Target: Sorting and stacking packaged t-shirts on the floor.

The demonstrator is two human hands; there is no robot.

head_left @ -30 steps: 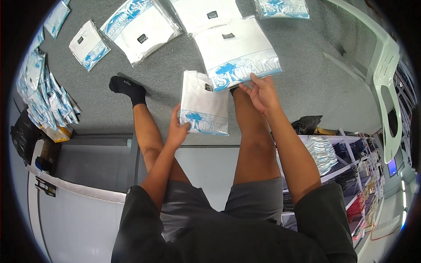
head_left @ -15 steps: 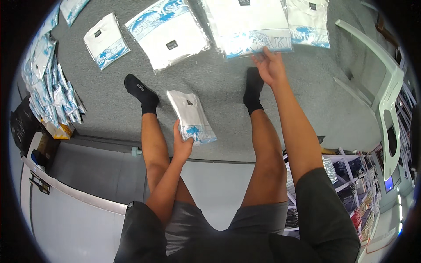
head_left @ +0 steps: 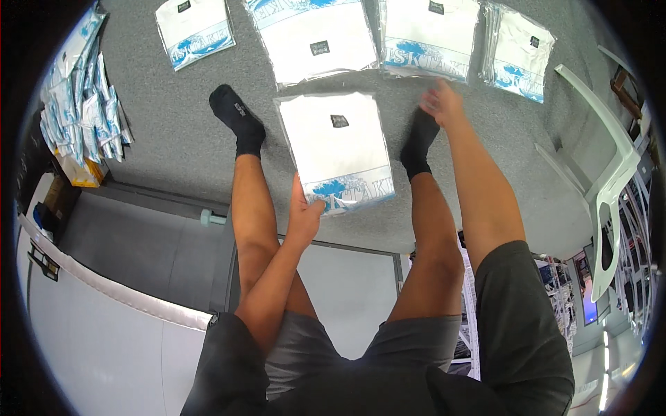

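Between my legs, my left hand [head_left: 306, 216] grips the lower left corner of a folded white T-shirt in a clear bag [head_left: 341, 149]. Its front faces up, with a dark neck label and a blue print along the lower band. My right hand [head_left: 444, 105] is empty, its fingers apart and slightly blurred. It hovers just below another bagged T-shirt [head_left: 430, 35] on the floor, over my right foot. A stack with the print at its far end [head_left: 316, 52] lies left of that one. Smaller-looking bagged shirts lie at the far right [head_left: 522, 52] and far left [head_left: 196, 31].
A heap of bagged shirts [head_left: 87, 111] leans at the left on the grey carpet [head_left: 163, 132]. My feet in black socks [head_left: 232, 114] rest on the carpet. A pale chair frame [head_left: 610, 145] stands at the right, with shelves [head_left: 555, 284] of goods beyond it.
The bagged T-shirt in my left hand has swung from a steep slant to face up. My right hand has drawn off the bagged shirt's lower edge. The whole view has shifted.
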